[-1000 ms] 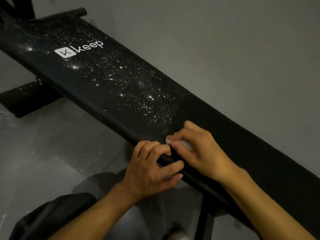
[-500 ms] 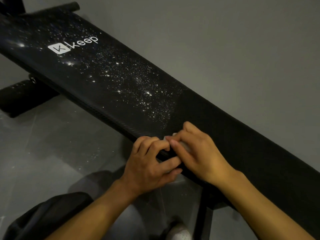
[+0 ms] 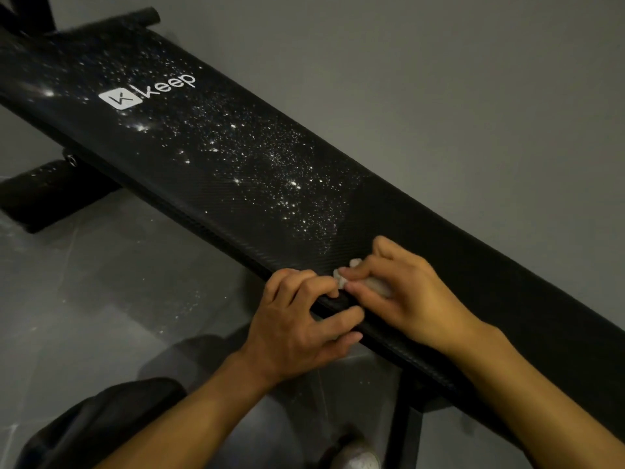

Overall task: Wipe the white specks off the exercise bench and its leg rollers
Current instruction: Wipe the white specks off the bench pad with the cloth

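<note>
Head view, one item under treatment: exercise bench [image 3: 439, 238], a long black pad with woven-texture vinyl cover and white logo [image 3: 148, 93], lay diagonally from upper left to lower right above a grey floor [image 3: 101, 282]. White specks [image 3: 270, 170] were dense over the middle and far end; the stretch nearest the hands looked clean. Leg roller [image 3: 44, 194], black foam and lightly speckled, stuck out low at left; a second roller [image 3: 142, 16] showed at the far end. Right hand [image 3: 412, 292] lay on the pad near its front edge, its fingers [image 3: 358, 270] curled round a small white wad [image 3: 341, 277], tissue or cloth, which one could not be told. Left hand [image 3: 297, 319] sat just beside it, fingers [image 3: 304, 282] hooked over the front edge and thumb against the side, gripping the pad. Handling, judged: bench heavy and stiff, best braced at the edge, not lifted; cover smooth and probably slippery, so specks should slide more than lift; padding likely to yield slightly under pressure. Wad soft, light and crushable, best held bunched under the fingertips. Rollers soft and round, probably free to turn, best steadied with the spare hand.
</note>
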The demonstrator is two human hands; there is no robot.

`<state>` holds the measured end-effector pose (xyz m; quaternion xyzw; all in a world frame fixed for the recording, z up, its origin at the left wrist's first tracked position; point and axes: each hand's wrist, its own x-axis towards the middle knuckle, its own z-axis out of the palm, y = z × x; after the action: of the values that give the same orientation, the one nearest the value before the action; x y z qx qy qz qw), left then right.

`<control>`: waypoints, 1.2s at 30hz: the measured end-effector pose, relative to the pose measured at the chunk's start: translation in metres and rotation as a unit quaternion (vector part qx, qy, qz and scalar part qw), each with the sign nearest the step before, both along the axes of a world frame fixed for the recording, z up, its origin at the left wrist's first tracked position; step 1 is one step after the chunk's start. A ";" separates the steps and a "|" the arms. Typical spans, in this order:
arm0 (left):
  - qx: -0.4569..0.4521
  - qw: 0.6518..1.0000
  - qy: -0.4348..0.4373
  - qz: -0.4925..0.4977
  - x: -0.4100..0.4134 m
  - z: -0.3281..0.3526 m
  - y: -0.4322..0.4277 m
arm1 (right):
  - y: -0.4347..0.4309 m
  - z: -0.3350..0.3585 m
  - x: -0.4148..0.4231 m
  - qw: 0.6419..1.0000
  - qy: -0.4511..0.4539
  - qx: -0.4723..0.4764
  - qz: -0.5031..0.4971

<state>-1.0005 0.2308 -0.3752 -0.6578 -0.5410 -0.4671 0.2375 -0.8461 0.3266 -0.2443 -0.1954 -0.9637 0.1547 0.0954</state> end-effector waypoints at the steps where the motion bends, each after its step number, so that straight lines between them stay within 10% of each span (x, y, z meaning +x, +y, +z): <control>1: 0.000 1.000 0.000 0.000 0.000 0.000 0.000 | 0.009 0.001 -0.002 0.999 -0.007 0.042 -0.007; 7: -0.003 1.000 -0.008 -0.006 0.001 0.002 -0.001 | 0.081 -0.004 -0.045 0.958 0.030 0.031 -0.284; 15: 0.009 1.000 0.006 0.012 0.001 -0.003 0.002 | 0.019 -0.005 -0.023 0.998 0.023 0.000 -0.053; 22: 0.010 1.000 0.002 0.011 0.001 -0.001 0.002 | 0.087 -0.006 -0.065 0.956 0.038 0.006 -0.292; 30: 0.012 1.000 0.004 0.012 0.001 -0.003 0.003 | 0.028 -0.007 -0.037 0.995 0.041 0.001 -0.091; 36: 0.011 1.000 0.003 0.010 0.001 -0.002 0.003 | 0.071 -0.006 -0.071 0.967 0.040 0.024 -0.251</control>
<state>-0.9998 0.2338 -0.3769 -0.6508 -0.5422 -0.4686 0.2507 -0.9167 0.3972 -0.2504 -0.4228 -0.8824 0.1106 0.1745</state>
